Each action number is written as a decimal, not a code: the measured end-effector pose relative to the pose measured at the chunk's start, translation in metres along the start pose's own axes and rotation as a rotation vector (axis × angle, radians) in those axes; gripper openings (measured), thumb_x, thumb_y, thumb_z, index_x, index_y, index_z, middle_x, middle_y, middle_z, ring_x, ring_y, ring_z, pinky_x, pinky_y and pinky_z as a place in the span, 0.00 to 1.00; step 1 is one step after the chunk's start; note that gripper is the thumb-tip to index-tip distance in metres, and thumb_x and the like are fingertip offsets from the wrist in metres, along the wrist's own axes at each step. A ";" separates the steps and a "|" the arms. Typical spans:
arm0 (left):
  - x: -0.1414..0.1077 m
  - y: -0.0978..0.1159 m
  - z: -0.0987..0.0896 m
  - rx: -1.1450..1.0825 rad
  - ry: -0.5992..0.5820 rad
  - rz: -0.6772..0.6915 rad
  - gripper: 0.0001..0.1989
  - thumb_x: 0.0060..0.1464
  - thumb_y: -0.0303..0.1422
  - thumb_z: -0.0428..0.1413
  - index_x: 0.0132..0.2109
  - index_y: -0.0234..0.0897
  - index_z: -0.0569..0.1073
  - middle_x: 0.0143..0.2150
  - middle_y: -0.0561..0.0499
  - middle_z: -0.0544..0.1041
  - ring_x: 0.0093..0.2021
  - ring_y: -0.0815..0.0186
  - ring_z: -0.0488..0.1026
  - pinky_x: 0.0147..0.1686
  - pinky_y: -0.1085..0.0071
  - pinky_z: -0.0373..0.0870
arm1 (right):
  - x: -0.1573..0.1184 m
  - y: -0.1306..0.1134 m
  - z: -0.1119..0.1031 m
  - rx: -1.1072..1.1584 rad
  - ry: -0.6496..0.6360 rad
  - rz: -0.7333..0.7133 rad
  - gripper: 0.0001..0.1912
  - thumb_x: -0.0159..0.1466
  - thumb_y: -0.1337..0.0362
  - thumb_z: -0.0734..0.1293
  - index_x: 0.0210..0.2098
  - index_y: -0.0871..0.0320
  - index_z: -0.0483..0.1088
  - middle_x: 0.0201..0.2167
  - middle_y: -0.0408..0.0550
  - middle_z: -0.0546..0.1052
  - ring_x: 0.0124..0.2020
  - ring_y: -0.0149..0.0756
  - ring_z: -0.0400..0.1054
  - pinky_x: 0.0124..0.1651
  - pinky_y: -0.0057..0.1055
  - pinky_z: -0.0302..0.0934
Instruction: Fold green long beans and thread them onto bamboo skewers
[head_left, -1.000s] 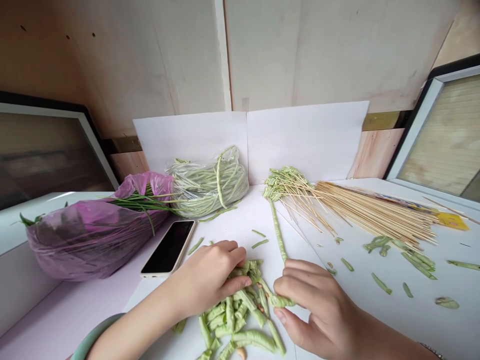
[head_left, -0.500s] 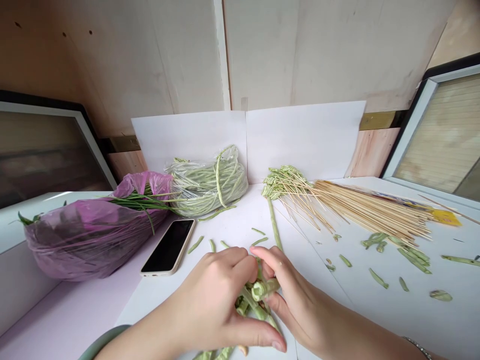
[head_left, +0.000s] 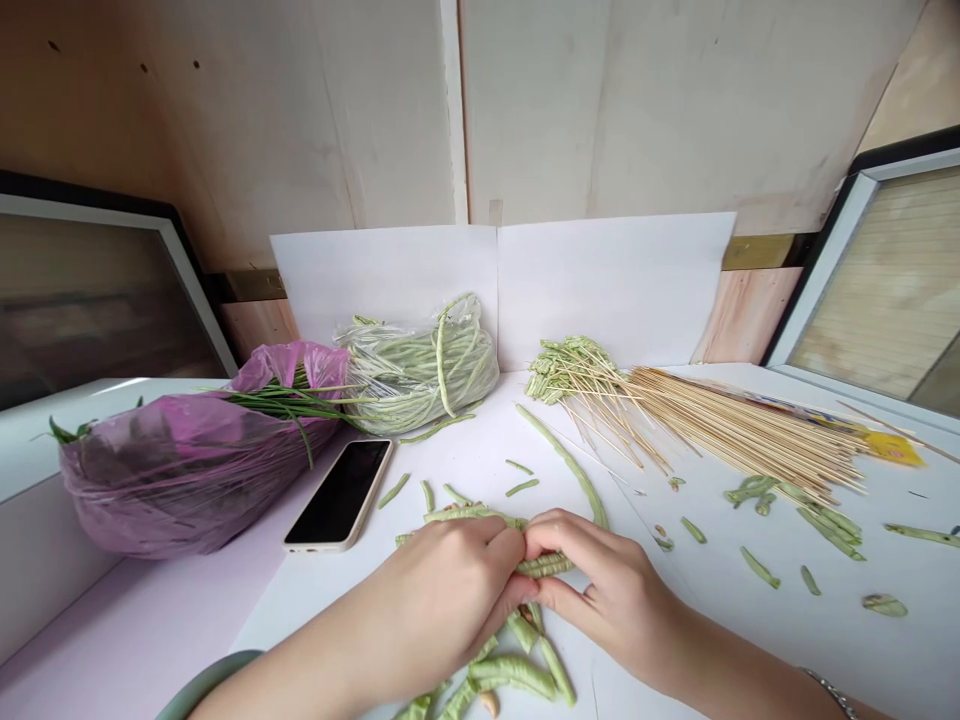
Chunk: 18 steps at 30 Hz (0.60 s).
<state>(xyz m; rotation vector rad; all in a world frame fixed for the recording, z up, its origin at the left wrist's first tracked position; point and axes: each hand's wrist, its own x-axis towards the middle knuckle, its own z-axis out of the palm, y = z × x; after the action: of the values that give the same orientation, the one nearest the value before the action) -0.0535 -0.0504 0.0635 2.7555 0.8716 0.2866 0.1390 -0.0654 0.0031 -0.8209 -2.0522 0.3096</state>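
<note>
At the front centre of the table, my left hand (head_left: 457, 580) and my right hand (head_left: 607, 580) meet, their fingertips pinched on a green bean (head_left: 551, 565). The fingers partly hide the held bean. Under and around my hands lie loose bean pieces (head_left: 514, 672), some split, with a pale seed (head_left: 489, 703) beside them. A long bean (head_left: 574, 465) curves over the white surface behind my right hand. Short bean bits (head_left: 523, 487) lie beyond my fingers.
A phone (head_left: 341, 495) lies left, beside a purple bag of greens (head_left: 195, 470). Behind it is a clear bag of long beans (head_left: 420, 365). Back right are skewered bean bundles (head_left: 570, 365) and bare wooden skewers (head_left: 742, 425). Bean scraps (head_left: 760, 567) are scattered at right.
Both hands have closed in together; my left thumb has drawn back to the bean. The held bean now lies more level. More of the pieces beneath and the curved long bean show.
</note>
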 end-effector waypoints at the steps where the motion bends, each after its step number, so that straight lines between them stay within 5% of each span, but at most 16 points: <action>1: 0.000 -0.001 -0.001 -0.029 -0.011 0.005 0.10 0.64 0.33 0.45 0.36 0.35 0.66 0.33 0.50 0.71 0.29 0.67 0.68 0.29 0.73 0.63 | 0.000 -0.001 -0.001 -0.006 -0.013 0.007 0.09 0.61 0.75 0.62 0.37 0.55 0.64 0.31 0.42 0.72 0.32 0.31 0.68 0.35 0.25 0.65; 4: 0.000 -0.006 -0.004 -0.131 -0.037 0.128 0.10 0.64 0.32 0.45 0.33 0.37 0.64 0.31 0.51 0.70 0.30 0.67 0.67 0.32 0.73 0.64 | -0.001 -0.005 -0.001 -0.062 -0.032 -0.052 0.02 0.65 0.69 0.62 0.35 0.57 0.64 0.27 0.41 0.70 0.28 0.29 0.65 0.29 0.24 0.62; 8: 0.001 -0.009 -0.011 -0.362 -0.173 0.336 0.10 0.60 0.30 0.47 0.29 0.39 0.58 0.26 0.52 0.68 0.27 0.67 0.64 0.30 0.73 0.62 | -0.005 -0.015 0.003 -0.298 0.022 -0.321 0.18 0.71 0.64 0.52 0.25 0.57 0.62 0.20 0.41 0.64 0.22 0.30 0.59 0.26 0.27 0.56; 11: 0.002 -0.006 -0.011 -0.502 -0.312 0.419 0.10 0.53 0.26 0.46 0.27 0.40 0.53 0.23 0.53 0.63 0.26 0.66 0.62 0.28 0.72 0.60 | -0.011 -0.017 0.008 -0.432 0.011 -0.476 0.20 0.69 0.70 0.51 0.22 0.56 0.60 0.16 0.40 0.61 0.19 0.31 0.57 0.25 0.29 0.53; 18: -0.001 -0.008 0.011 -0.643 -0.372 0.423 0.11 0.35 0.22 0.47 0.23 0.40 0.50 0.19 0.53 0.55 0.21 0.65 0.54 0.21 0.69 0.53 | -0.024 0.002 0.029 -0.381 0.034 -0.490 0.23 0.64 0.68 0.61 0.16 0.53 0.46 0.12 0.36 0.52 0.12 0.28 0.43 0.16 0.30 0.44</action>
<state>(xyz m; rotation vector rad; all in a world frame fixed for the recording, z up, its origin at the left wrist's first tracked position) -0.0560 -0.0464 0.0507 2.2384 0.0653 0.0900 0.1254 -0.0774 -0.0302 -0.5055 -2.2315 -0.3740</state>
